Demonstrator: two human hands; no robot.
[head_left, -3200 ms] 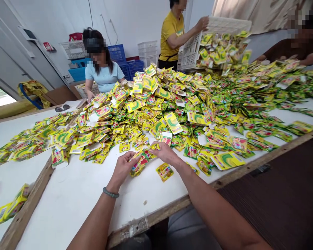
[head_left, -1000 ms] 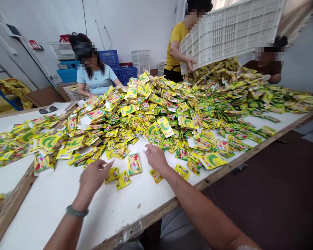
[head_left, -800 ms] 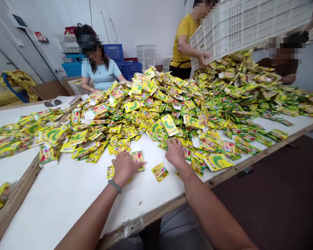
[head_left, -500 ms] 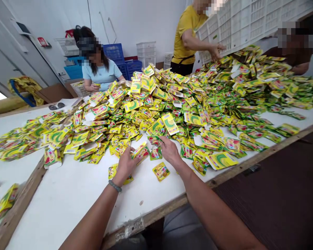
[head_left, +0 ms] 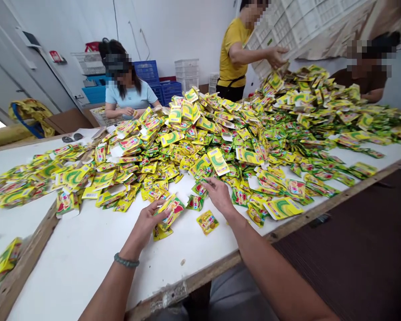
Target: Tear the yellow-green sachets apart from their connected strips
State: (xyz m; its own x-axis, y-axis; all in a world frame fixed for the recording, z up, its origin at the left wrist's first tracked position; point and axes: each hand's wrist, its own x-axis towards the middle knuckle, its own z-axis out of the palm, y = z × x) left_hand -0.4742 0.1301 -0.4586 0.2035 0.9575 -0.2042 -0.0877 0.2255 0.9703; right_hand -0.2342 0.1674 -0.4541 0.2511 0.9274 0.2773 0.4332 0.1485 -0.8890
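My left hand (head_left: 147,225) is closed around a small yellow carton (head_left: 172,210) with a watermelon picture, held just above the white table (head_left: 96,254). Under the carton lies a yellow sachet (head_left: 161,233), partly covered. The fingers of my right hand (head_left: 218,195) pinch the edge of a green sachet (head_left: 199,189) at the front of the heap. Just below it, another green sachet (head_left: 195,203) rests on the table. A single yellow sachet (head_left: 207,222) lies flat between my two wrists.
A large heap of cartons and sachets (head_left: 187,147) spreads across the table. Behind it, one person in yellow (head_left: 232,53) tips a white crate (head_left: 297,31); a person in light blue (head_left: 130,98) and another in brown (head_left: 370,82) sit. A wooden strip (head_left: 30,249) divides the table at left.
My left hand has shifted left and turned the carton so its broad face shows. My right hand stays at nearly the same spot. The person in yellow has tilted the crate up further.
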